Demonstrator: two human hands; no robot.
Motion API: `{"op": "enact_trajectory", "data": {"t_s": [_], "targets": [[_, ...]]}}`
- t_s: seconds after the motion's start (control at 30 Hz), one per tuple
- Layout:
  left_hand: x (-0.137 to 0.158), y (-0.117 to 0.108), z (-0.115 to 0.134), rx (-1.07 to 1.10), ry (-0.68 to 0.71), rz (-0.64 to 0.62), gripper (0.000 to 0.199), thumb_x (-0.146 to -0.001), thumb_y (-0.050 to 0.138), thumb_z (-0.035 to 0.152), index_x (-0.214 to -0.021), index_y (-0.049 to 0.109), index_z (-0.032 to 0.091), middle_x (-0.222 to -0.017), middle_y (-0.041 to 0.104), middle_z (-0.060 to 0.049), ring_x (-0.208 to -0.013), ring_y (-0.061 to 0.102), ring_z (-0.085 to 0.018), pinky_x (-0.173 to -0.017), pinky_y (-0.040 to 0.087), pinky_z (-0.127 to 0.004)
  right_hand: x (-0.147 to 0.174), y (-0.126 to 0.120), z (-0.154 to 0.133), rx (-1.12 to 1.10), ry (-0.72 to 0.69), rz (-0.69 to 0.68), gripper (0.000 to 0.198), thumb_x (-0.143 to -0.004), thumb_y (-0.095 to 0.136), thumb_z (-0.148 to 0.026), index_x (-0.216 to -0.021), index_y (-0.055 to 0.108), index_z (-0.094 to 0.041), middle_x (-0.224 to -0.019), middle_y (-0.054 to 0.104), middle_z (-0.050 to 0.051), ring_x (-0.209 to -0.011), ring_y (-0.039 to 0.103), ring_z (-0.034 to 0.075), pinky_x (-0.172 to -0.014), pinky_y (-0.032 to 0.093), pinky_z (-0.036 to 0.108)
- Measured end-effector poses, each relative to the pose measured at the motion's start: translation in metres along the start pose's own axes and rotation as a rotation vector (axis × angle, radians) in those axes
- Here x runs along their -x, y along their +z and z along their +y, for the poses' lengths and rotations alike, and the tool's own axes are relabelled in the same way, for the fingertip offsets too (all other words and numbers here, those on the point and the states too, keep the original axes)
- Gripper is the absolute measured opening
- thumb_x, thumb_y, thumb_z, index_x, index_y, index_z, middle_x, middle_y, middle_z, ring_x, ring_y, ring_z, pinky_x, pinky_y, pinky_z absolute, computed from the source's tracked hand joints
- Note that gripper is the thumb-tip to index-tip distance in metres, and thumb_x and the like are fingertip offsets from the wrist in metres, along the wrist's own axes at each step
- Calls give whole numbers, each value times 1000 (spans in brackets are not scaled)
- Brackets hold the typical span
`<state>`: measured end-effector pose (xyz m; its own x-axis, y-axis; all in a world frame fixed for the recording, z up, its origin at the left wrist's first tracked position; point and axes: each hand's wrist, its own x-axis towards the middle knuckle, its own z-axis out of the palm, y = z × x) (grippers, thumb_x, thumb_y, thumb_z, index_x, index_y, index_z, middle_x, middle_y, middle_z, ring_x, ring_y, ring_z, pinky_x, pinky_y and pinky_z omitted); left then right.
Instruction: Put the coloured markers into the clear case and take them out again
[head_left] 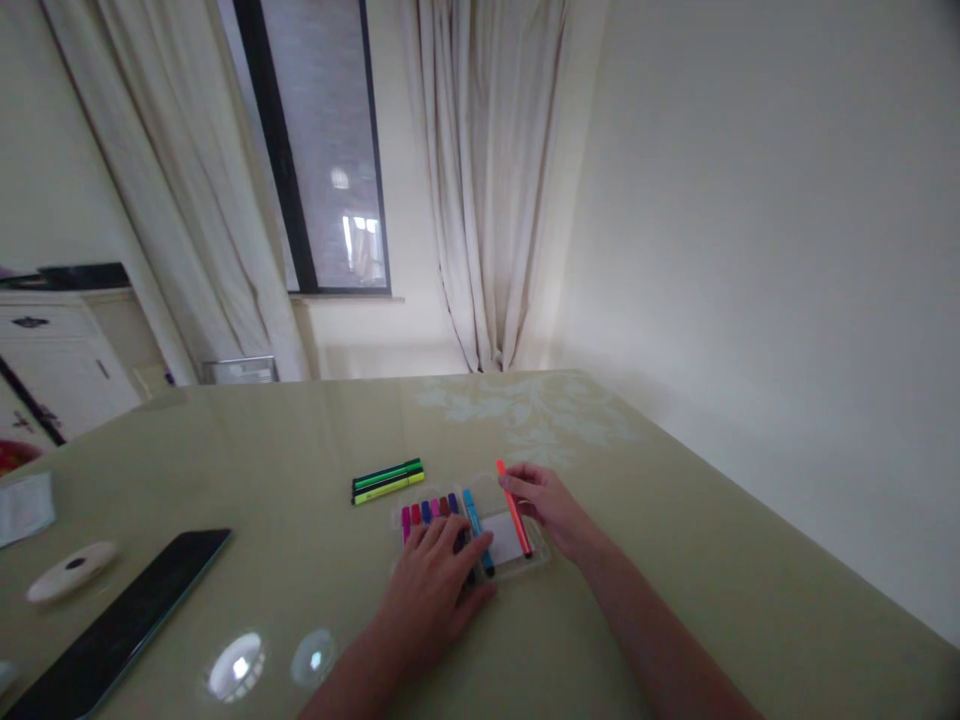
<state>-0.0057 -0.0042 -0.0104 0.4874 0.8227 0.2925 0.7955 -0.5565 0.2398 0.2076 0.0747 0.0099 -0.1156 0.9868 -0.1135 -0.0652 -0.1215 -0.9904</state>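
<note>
Orange marker (pixel 517 522): pinched off-centre by right hand (pixel 549 502), may pivot.
Could knock blue marker (pixel 472 513) askew with thumb of left hand (pixel 433 570), laid over case (pixel 529 567), grip uncertain.

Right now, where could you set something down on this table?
Bare tabletop lies between the black tablet and the green and yellow markers, and between the right forearm and the wall. Crowded: the marker case, the left hand over it, the right hand holding a red marker.

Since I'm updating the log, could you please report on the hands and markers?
Right hand gripping red marker. Left hand over clear case, partly covering coloured markers.
</note>
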Motion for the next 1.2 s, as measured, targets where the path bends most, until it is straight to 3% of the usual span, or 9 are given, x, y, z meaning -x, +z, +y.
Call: {"op": "enact_trajectory", "data": {"t_s": [0.2,0.47,0.7,0.87,1.03,1.2], "targets": [[1,-8,-4,63,97,-49,42,-92,64,30,-134,60,35,-136,57,-7,-128,51,-31,-109,42,-52,0,6,2,74,-26,16,40,-66,87,-49,-81,64,-19,-70,69,-1,-59,58,10,-56,43,23],[0,-3,-10,75,127,-10,39,-93,66,36,-132,62,35,-138,62,-3,-127,53,-29,-108,41,-50,0,8,5,243,-77,24,36,-77,78,-50,-81,63,-18,-67,71,2,-57,68,16,-47,46,22],[0,-4,-10,59,140,11,47,-92,67,38,-138,57,34,-140,64,-1,-126,55,-28,-109,39,-49,1,21,16,349,-102,52,16,-81,76,-30,-85,67,-17,-66,71,1,-52,65,14,-51,51,24],[-2,-6,-9,70,134,-4,48,-92,68,36,-138,56,30,-136,65,-4,-123,56,-27,-105,42,-47,3,28,20,630,-246,123,6,-82,72,-15,-86,69,-18,-74,75,3,-65,69,16,-61,50,24],[-1,-4,-5,62,110,6,36,-93,66,36,-129,64,34,-137,64,-4,-126,55,-30,-106,42,-50,4,32,20,942,-329,109,9,-86,70,-16,-78,72,-18,-80,76,5,-75,68,18,-69,46,25],[-4,-6,-8,114,110,43,35,-96,61,41,-130,65,32,-134,65,-6,-124,58,-29,-106,46,-49,4,31,19,1008,-400,108,10,-89,69,-18,-81,75,-19,-82,74,5,-76,65,18,-71,43,26]]}}
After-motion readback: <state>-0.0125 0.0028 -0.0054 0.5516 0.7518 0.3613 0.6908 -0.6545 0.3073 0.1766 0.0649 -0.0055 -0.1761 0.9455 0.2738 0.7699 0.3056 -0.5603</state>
